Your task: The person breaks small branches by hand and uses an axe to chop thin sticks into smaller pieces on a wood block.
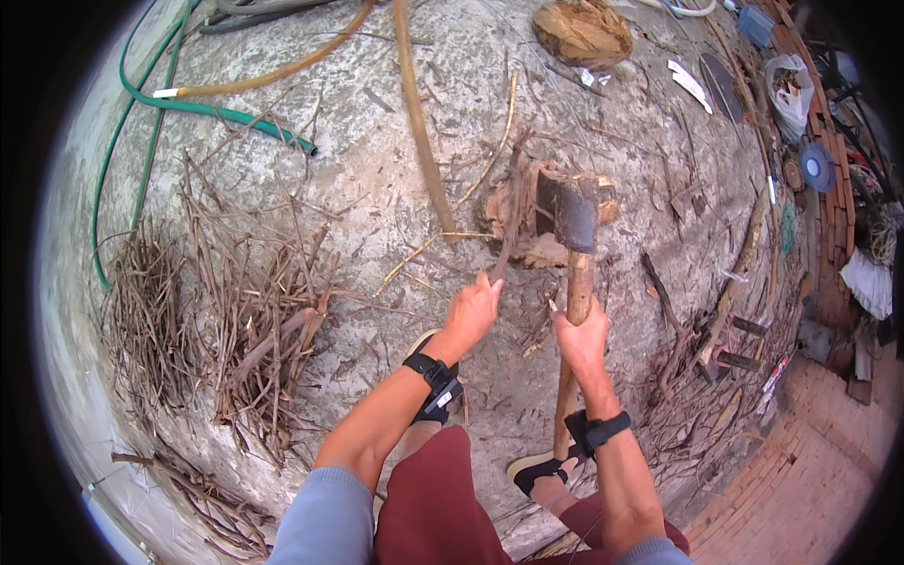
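Note:
My left hand (469, 315) grips the near end of a dry brown branch (521, 185), which slants up and away against a rough wooden block (542, 252). In my right hand (583, 336) is the wooden handle of a heavy axe or maul (577, 220), held partway along its length. Its dark metal head appears over the right part of the block, hiding some of it. Whether the head touches the wood, I cannot tell. A thin yellowish stick (417, 257) lies on the concrete left of the block.
Piles of twigs (152, 311) and broken branches (272, 339) lie to the left. A green hose (233, 115) and a brown hose (418, 113) cross the ground. Beyond is a second wood chunk (583, 34). More branches (738, 272) and a brick edge (823, 141) line the right side.

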Demonstrator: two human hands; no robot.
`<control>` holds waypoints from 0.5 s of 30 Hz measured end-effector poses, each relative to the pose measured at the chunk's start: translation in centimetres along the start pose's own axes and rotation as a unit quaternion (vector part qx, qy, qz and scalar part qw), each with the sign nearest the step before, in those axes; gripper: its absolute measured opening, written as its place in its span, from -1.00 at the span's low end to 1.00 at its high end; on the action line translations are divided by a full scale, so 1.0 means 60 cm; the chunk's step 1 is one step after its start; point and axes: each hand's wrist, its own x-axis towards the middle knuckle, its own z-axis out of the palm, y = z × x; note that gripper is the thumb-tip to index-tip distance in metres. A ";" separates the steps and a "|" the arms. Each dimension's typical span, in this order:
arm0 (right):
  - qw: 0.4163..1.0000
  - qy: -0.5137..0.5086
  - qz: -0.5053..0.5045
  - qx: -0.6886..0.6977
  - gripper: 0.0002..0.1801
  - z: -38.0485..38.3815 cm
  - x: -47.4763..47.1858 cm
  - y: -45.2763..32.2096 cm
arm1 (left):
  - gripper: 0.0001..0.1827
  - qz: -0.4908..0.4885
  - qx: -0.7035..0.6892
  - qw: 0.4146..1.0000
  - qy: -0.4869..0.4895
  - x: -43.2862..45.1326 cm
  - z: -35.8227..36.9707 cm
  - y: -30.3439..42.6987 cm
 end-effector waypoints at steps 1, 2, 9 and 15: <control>1.000 -0.004 0.022 0.016 -0.75 -0.006 -0.005 -0.003 | -0.66 -0.005 0.029 0.999 -0.030 -0.011 -0.006 -0.001; 0.999 -0.021 0.043 0.017 -0.77 0.000 0.019 0.005 | -0.65 -0.005 -0.001 1.000 -0.023 0.005 -0.011 -0.007; 0.972 -0.064 0.136 0.179 -0.86 -0.018 -0.001 -0.029 | -0.65 -0.021 -0.068 0.997 -0.017 -0.012 -0.018 -0.021; 0.969 -0.057 0.157 0.182 -0.81 -0.071 -0.057 -0.019 | -0.62 -0.008 -0.086 0.996 0.023 -0.056 -0.056 -0.033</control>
